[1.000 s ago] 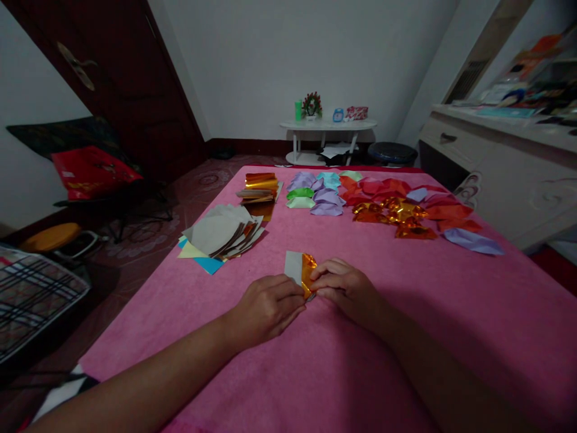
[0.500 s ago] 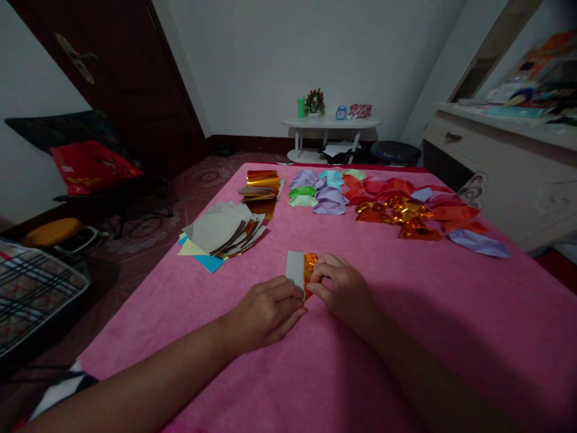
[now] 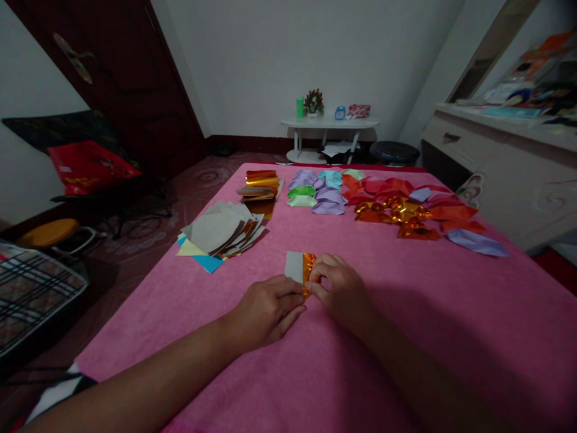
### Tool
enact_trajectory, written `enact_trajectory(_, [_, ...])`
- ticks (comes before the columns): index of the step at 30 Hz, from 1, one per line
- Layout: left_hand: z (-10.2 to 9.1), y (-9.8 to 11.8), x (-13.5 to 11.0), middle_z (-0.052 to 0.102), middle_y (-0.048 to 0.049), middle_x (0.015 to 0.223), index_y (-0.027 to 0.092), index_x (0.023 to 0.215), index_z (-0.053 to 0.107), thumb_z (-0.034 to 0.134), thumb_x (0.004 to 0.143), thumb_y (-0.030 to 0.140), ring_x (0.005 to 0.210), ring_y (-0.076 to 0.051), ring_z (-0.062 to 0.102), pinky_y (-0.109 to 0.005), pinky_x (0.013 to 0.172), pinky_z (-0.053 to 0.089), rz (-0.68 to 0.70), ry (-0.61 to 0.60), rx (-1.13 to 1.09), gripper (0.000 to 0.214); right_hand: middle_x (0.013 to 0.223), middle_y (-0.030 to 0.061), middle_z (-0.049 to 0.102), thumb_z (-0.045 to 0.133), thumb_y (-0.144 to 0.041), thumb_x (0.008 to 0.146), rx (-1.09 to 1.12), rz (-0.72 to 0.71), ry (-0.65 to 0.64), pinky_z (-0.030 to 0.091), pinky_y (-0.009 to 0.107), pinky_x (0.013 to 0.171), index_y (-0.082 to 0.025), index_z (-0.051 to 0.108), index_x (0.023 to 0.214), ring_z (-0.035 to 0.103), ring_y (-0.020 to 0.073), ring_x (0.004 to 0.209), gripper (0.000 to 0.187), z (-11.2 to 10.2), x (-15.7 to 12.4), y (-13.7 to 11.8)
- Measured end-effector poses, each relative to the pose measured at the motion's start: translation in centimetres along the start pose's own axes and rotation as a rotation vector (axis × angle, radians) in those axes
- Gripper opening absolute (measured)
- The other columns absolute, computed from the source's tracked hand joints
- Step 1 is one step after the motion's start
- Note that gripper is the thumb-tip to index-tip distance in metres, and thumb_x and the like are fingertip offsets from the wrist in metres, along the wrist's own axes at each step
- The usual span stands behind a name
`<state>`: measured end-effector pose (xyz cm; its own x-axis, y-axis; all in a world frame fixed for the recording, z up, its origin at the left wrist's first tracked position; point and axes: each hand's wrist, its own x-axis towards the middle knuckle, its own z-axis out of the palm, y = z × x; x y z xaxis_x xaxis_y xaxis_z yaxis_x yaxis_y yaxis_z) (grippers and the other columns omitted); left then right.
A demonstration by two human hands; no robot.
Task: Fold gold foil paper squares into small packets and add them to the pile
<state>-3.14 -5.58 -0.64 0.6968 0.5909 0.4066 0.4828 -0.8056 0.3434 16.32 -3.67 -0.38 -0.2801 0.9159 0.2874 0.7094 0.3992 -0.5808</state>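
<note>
A small sheet of foil paper (image 3: 294,265), dull grey on one face and shiny gold on the other, lies on the pink cloth (image 3: 270,385) in front of me. Its right side is folded over into a narrow gold strip. My left hand (image 3: 273,310) holds the sheet's near part, fingertips at the edge of the strip. With thumb and index finger, my right hand (image 3: 340,287) pinches the strip's right side. The sheet's near end is partly hidden under my fingers.
Left of centre lie a fanned pile of grey-backed sheets (image 3: 214,227) and a stack of gold foil (image 3: 261,180). Folded lilac papers (image 3: 329,197), red folded papers (image 3: 392,187) and gold folded pieces (image 3: 408,210) cover the far right. A small white table (image 3: 331,122) stands beyond.
Both hands stay almost where they were. My left fingertips have shifted slightly along the gold strip, and the whole view has drifted a little.
</note>
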Motion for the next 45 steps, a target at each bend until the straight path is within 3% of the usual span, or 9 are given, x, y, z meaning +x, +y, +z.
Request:
enact_trajectory(8, [0.1, 0.0, 0.2, 0.066, -0.0092, 0.106, 0.015, 0.097, 0.067, 0.049, 0.088, 0.017, 0.088, -0.018, 0.060, -0.031, 0.076, 0.052, 0.010, -0.013, -0.001, 0.021, 0.074, 0.0012, 0.055, 0.065, -0.018, 0.076, -0.072, 0.014, 0.058, 0.037, 0.029, 0.068, -0.020, 0.053, 0.067, 0.051, 0.0171, 0.074, 0.015, 0.7, 0.1, 0.1])
enact_trajectory(13, [0.2, 0.0, 0.1, 0.067, -0.0085, 0.096, 0.016, 0.095, 0.066, 0.049, 0.089, 0.019, 0.086, -0.018, 0.060, -0.031, 0.074, 0.051, -0.013, -0.023, 0.007, 0.019, 0.076, -0.0010, 0.054, 0.059, -0.013, 0.077, -0.044, 0.055, 0.036, 0.035, 0.027, 0.062, -0.020, 0.052, 0.072, 0.051, 0.0142, 0.068, 0.011, 0.7, 0.1, 0.2])
enact_trajectory(21, [-0.6, -0.2, 0.7, 0.066, -0.0073, 0.095, 0.017, 0.096, 0.063, 0.052, 0.084, 0.017, 0.088, -0.018, 0.059, -0.032, 0.081, 0.049, -0.044, -0.035, -0.150, 0.016, 0.077, 0.0048, 0.058, 0.051, -0.007, 0.081, -0.311, -0.226, -0.067, 0.032, 0.032, 0.064, -0.019, 0.058, 0.072, 0.049, 0.0194, 0.075, 0.016, 0.7, -1.7, -0.8])
enact_trajectory(29, [-3.3, -2.2, 1.0, 0.060, -0.0078, 0.111, 0.020, 0.111, 0.058, 0.049, 0.064, 0.004, 0.103, -0.022, 0.054, -0.040, 0.095, 0.043, 0.000, -0.147, -0.278, 0.051, 0.087, 0.0081, 0.059, 0.060, -0.015, 0.075, -0.282, -0.140, -0.119, 0.037, 0.036, 0.069, -0.019, 0.062, 0.084, 0.050, 0.0233, 0.082, 0.010, -0.4, -2.5, -2.7])
enact_trajectory(36, [-2.4, -3.2, 0.6, 0.061, -0.0082, 0.109, 0.019, 0.105, 0.062, 0.049, 0.068, 0.003, 0.101, -0.021, 0.054, -0.039, 0.091, 0.044, 0.022, -0.095, -0.206, 0.042, 0.079, 0.0074, 0.059, 0.056, -0.007, 0.077, -0.420, -0.256, -0.069, 0.037, 0.032, 0.062, -0.018, 0.061, 0.076, 0.052, 0.0197, 0.072, 0.012, 0.9, -2.3, -2.6])
enact_trajectory(41, [-2.1, -3.2, 0.3, 0.063, -0.0073, 0.107, 0.020, 0.099, 0.064, 0.051, 0.079, 0.007, 0.101, -0.020, 0.056, -0.038, 0.091, 0.043, 0.072, -0.031, -0.126, 0.027, 0.078, 0.0031, 0.060, 0.052, -0.002, 0.079, -0.227, -0.430, -0.127, 0.039, 0.026, 0.059, -0.018, 0.059, 0.073, 0.053, 0.0147, 0.069, 0.018, -0.5, -1.7, -0.4])
enact_trajectory(45, [-1.9, -2.7, 0.4, 0.064, -0.0073, 0.107, 0.021, 0.102, 0.065, 0.051, 0.086, 0.013, 0.102, -0.019, 0.056, -0.038, 0.091, 0.042, 0.104, -0.046, -0.071, 0.023, 0.087, 0.0045, 0.062, 0.048, -0.004, 0.084, 0.011, -0.528, -0.150, 0.046, 0.026, 0.071, -0.019, 0.062, 0.085, 0.057, 0.0152, 0.081, 0.020, -2.2, -1.2, 2.5])
